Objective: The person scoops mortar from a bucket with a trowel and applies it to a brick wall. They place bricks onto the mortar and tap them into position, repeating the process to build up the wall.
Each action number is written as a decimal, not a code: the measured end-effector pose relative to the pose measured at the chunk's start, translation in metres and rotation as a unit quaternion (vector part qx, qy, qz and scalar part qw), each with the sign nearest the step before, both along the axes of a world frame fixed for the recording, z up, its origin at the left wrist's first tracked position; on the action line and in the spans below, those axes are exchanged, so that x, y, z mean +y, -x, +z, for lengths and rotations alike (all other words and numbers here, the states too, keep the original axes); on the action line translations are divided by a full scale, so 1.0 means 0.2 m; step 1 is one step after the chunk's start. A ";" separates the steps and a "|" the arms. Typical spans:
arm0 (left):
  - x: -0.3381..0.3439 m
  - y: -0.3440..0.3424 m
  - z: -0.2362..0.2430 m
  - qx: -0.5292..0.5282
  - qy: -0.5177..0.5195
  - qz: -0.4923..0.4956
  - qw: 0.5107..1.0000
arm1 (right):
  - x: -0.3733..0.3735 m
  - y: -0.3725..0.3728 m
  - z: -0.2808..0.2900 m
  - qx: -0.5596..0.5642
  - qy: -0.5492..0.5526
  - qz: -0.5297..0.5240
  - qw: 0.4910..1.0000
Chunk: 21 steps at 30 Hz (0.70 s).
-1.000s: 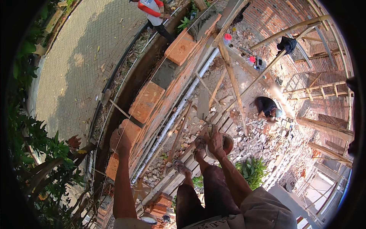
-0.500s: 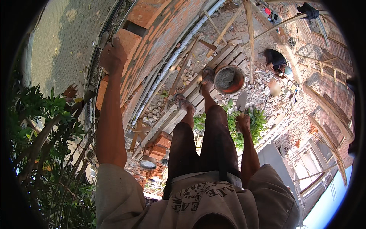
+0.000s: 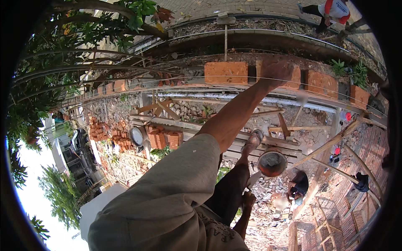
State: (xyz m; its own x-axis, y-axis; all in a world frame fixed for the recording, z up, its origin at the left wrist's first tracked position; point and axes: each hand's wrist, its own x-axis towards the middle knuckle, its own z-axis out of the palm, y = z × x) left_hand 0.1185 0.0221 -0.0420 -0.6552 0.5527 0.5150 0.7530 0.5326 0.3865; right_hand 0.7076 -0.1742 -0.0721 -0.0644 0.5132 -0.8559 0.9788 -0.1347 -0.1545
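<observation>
My left arm reaches up to a row of orange bricks on the wall top. There my left hand (image 3: pixel 274 72), somewhat blurred, is closed over a brick (image 3: pixel 295 79). Neighbouring bricks (image 3: pixel 226 72) stand along the same course with gaps between them, and a thin string (image 3: pixel 184 78) runs in front of them. Lower down, my right hand (image 3: pixel 248 200) is wrapped round the handle of a trowel (image 3: pixel 253 179), its pale blade pointing up toward the bucket. The bucket (image 3: pixel 272 171) holds grey mortar and stands by my foot on the planks.
Wooden planks (image 3: pixel 238 155) lie underfoot, with rubble beyond. A person (image 3: pixel 298 183) crouches on the rubble at lower right; another person (image 3: pixel 334 11) is on the paving at upper right. Stacked bricks (image 3: pixel 159 139), a round pan (image 3: pixel 136 136) and timber poles (image 3: pixel 335 140) stand around. Branches (image 3: pixel 96 5) overhang at left.
My view has swung round to the left, so the wall now runs across the top. The left hand stays at the wall-top bricks; the right still holds the trowel.
</observation>
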 end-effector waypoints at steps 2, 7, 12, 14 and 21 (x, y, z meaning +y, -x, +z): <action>0.00 -0.01 0.03 0.029 0.047 -0.019 0.998 | 0.18 0.06 0.08 0.039 0.106 -0.140 0.984; -0.07 -0.06 0.22 -0.115 0.040 -0.026 0.992 | 0.56 0.34 0.24 0.037 0.121 -0.184 0.975; -0.44 -0.33 0.34 -0.065 0.038 -0.003 0.997 | 0.90 0.55 0.28 0.040 0.090 0.036 0.995; -0.67 -0.47 0.31 -0.089 0.035 0.013 0.995 | 1.00 0.59 0.23 0.102 0.044 0.129 0.986; -1.76 -1.14 -0.10 -0.489 0.192 0.150 0.837 | 1.11 0.87 0.04 0.069 0.006 0.314 0.947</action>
